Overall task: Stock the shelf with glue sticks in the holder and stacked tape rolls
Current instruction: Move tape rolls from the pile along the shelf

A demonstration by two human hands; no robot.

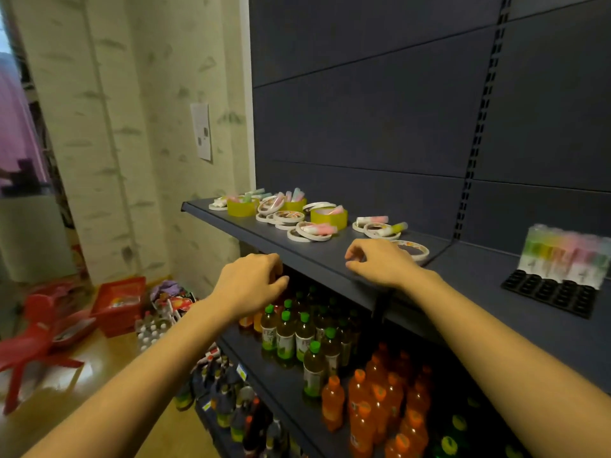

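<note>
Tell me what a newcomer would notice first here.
The left hand and right hand are at the shelf's front edge. Behind them tape rolls and glue sticks lie jumbled on its left part; at right a black holder carries a row of pastel sticks. Below stand orange bottles.

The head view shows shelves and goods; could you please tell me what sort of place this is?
Probably a small shop, or a mock-up of one: a slotted retail shelf unit, rows of bottled drinks below, and a red shopping basket on the floor.
</note>
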